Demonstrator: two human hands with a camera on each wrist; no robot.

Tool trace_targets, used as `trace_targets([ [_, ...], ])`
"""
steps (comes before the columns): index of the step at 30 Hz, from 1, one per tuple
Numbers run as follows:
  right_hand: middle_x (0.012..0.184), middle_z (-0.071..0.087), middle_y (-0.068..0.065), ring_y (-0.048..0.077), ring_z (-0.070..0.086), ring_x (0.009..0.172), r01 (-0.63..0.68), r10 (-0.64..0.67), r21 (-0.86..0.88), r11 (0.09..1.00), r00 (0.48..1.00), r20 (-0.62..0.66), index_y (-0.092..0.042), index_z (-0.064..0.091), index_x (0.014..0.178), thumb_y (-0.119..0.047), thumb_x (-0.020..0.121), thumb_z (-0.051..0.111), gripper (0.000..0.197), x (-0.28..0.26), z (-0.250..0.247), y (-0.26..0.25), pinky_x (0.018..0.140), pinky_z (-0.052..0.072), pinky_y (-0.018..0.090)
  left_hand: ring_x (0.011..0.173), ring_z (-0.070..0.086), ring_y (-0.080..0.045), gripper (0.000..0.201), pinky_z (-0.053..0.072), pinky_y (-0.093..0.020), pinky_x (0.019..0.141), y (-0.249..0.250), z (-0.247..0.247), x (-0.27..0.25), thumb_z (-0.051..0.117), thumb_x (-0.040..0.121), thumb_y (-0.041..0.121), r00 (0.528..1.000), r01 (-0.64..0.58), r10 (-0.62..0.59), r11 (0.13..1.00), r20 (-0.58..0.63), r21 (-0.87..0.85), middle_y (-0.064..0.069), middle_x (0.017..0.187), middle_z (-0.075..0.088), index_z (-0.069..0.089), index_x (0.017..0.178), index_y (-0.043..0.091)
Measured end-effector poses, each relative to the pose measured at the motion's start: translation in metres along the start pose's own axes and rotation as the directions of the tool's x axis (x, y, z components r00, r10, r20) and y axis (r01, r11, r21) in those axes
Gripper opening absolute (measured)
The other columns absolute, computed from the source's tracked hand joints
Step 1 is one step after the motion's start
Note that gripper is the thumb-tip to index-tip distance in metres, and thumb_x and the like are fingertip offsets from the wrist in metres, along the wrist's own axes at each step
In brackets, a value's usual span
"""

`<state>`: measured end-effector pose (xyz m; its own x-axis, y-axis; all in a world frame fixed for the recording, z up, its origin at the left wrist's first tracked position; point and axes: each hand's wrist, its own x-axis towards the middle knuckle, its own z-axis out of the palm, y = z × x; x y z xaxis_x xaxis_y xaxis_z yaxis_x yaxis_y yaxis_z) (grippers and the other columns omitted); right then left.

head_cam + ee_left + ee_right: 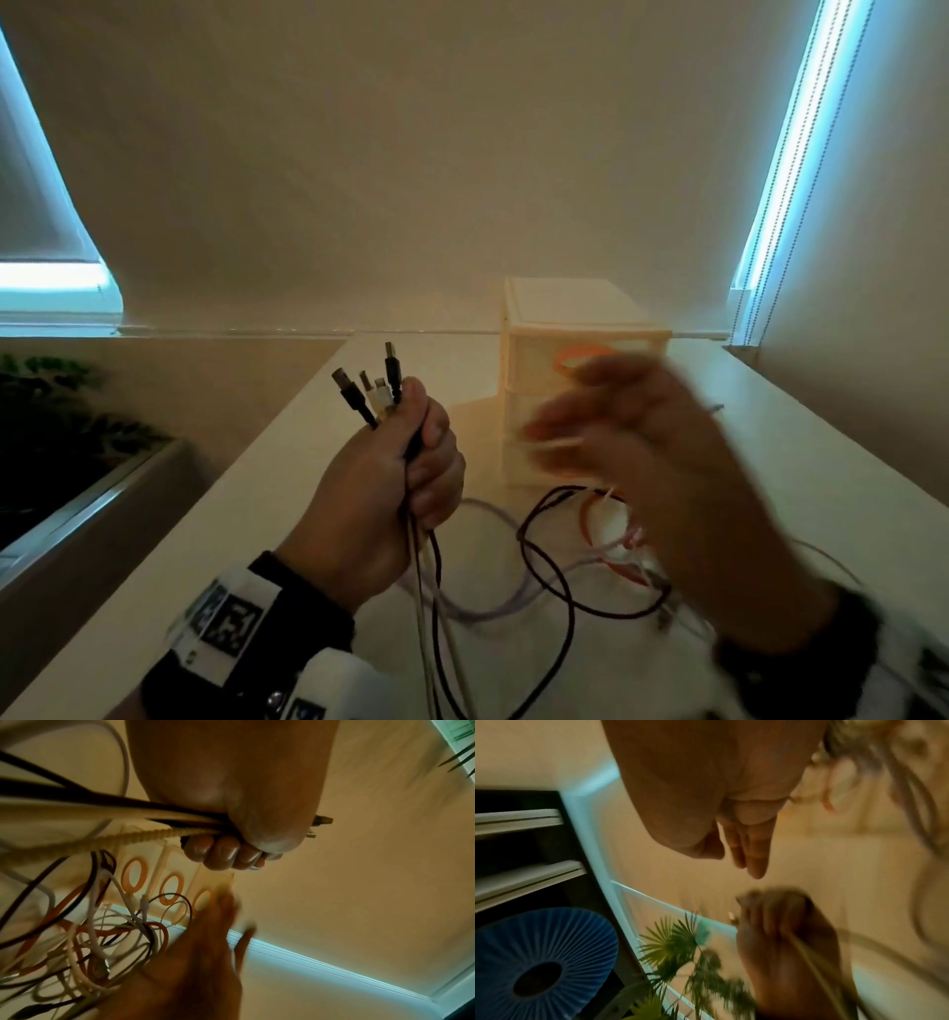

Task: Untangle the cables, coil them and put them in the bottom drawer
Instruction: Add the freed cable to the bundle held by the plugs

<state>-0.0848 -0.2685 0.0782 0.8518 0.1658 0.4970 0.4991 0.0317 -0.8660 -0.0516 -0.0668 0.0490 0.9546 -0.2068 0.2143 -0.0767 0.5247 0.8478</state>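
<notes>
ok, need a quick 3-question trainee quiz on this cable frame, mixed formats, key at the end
1. True or false: the left hand grips a bundle of cable ends with the plugs pointing up.
2. Multiple choice: the drawer unit on the table stands A) with the bottom drawer pulled out, B) with all drawers shut, C) on its side.
3. Fill in: the loose cable tangle lies on the table in front of the ____.

Key: 1 true; 2 B; 3 drawer unit. The right hand is blurred, fingers straight, holding nothing.
</notes>
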Motion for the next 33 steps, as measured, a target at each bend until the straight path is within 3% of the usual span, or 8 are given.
trace_targets([
  [3,0.124,0.066,0.0,0.009,0.068,0.111,-0.278,0.267,0.067,0.958,0.954,0.137,-0.027,0.054,0.122,0.01,0.094,0.056,0.046,-0.002,0.043,0.034,0.096,0.058,0.036,0.044,0.023,-0.013,0.046,0.025,-0.026,0.04,0.002,-0.001,-0.001,0.039,0.106,0.045,0.999,0.001,-0.001,1.0,-0.037,0.014,-0.001,0.057,0.024,0.043,0.072,0.014],
  [6,0.128,0.065,0.006,0.02,0.069,0.112,-0.441,0.422,0.254,0.861,0.898,0.127,-0.03,0.053,0.13,-0.003,0.099,0.058,0.041,-0.002,0.047,0.055,0.095,0.058,0.044,0.046,0.031,-0.014,0.046,0.033,-0.025,0.042,0.005,-0.004,0.0,0.039,0.106,0.045,0.999,0.022,-0.024,0.999,-0.049,-0.047,-0.001,0.058,0.03,0.043,0.072,0.015],
  [10,0.116,0.071,0.019,0.036,0.071,0.103,-0.572,0.473,0.264,0.777,0.806,0.356,-0.013,0.052,0.136,-0.008,0.103,0.053,0.033,-0.006,0.05,0.067,0.093,0.058,0.048,0.057,0.055,-0.021,0.047,0.047,-0.03,0.056,0.003,0.002,-0.002,0.037,0.105,0.047,0.997,0.075,-0.075,0.995,-0.009,-0.071,-0.005,0.065,0.05,0.041,0.071,0.015],
  [16,0.059,0.049,-0.003,0.012,0.038,0.054,-0.533,0.449,0.13,0.836,0.8,0.398,-0.009,0.066,0.114,-0.025,0.099,0.058,0.023,-0.006,0.034,0.067,0.058,0.032,0.029,0.059,0.058,-0.017,0.05,0.05,-0.023,0.054,0.004,-0.001,-0.002,0.039,0.106,0.047,0.99,0.138,-0.129,0.961,0.054,-0.24,-0.003,0.067,0.05,0.041,0.067,0.016],
  [20,0.057,0.038,-0.007,0.009,0.033,0.05,-0.48,0.41,0.044,0.876,0.79,0.457,-0.005,0.069,0.097,-0.024,0.1,0.054,0.024,-0.003,0.015,0.061,0.056,0.031,0.026,0.054,0.054,-0.012,0.043,0.048,-0.022,0.049,0.005,-0.013,0.002,0.05,0.097,0.044,0.978,0.182,-0.141,0.935,0.153,-0.305,0.001,0.064,0.05,0.048,0.065,0.016],
  [25,0.054,0.04,-0.002,0.011,0.036,0.046,-0.427,0.481,-0.23,0.875,0.823,0.303,-0.011,0.066,0.087,-0.018,0.104,0.053,0.023,0.009,-0.006,0.06,0.048,0.035,0.025,0.046,0.05,-0.01,0.047,0.039,-0.021,0.043,0.004,-0.021,0.005,0.031,0.11,0.043,0.914,0.292,-0.174,0.91,0.368,-0.296,0.003,0.057,0.049,0.043,0.074,0.016],
  [30,0.059,0.038,0.001,0.015,0.034,0.047,-0.356,0.426,-0.451,0.819,0.903,0.062,-0.019,0.053,0.069,-0.041,0.094,0.067,0.036,0.02,-0.03,0.057,0.044,0.033,0.026,0.041,0.045,-0.013,0.046,0.03,-0.026,0.041,-0.003,-0.016,-0.003,0.031,0.11,0.045,0.849,0.345,-0.303,0.939,0.433,-0.019,0.0,0.053,0.048,0.036,0.072,0.017],
  [33,0.059,0.042,0.003,0.013,0.036,0.049,-0.308,0.354,-0.523,0.795,0.935,-0.013,-0.013,0.06,0.069,-0.044,0.09,0.072,0.04,0.022,-0.028,0.051,0.045,0.034,0.024,0.063,0.068,-0.027,0.046,0.033,-0.036,0.052,-0.012,-0.007,-0.01,0.029,0.108,0.047,0.774,0.357,-0.404,0.914,0.487,0.191,-0.016,0.076,0.069,0.03,0.072,0.018],
])
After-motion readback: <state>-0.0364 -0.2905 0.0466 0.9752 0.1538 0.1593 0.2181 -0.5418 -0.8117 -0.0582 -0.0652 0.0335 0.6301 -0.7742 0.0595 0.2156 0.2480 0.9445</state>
